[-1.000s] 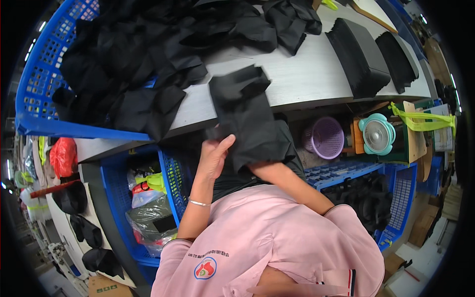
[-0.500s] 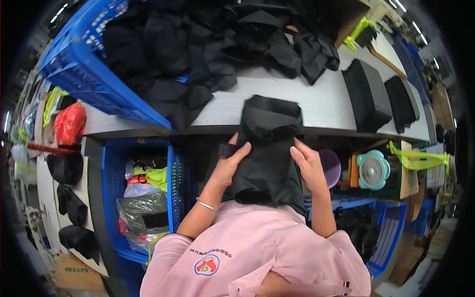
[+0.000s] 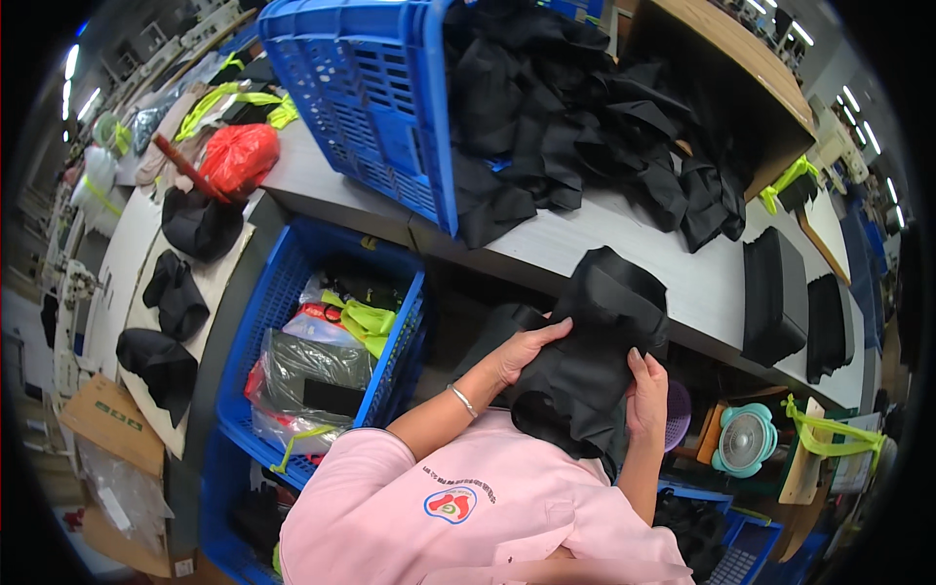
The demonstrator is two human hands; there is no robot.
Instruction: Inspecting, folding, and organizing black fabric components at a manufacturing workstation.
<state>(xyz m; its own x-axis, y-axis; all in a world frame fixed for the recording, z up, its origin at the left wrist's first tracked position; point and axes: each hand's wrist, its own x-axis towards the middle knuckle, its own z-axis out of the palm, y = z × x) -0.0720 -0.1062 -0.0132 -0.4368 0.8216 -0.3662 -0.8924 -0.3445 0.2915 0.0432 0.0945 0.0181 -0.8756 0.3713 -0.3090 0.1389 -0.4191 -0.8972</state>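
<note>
A black fabric piece, shaped like a wide sleeve or pouch, is held in front of my chest. Its upper end leans over the table's front edge, and its lower end shows a dark opening beside my pink shirt. My left hand grips its left side, thumb on top and the other fingers mostly hidden. The right side is pinched by my right hand, fingers bent against the cloth. More dark cloth shows beyond my left wrist, partly hidden.
On the white table lies a heap of black fabric pieces beside a blue basket. Black stacks stand at the right. Lower left, a blue crate holds bagged items. A small turquoise fan is at right.
The view has swung left, so the table and baskets sit further right in the picture. Both hands keep hold of the fabric, which is now tilted and more crumpled, its lower opening showing.
</note>
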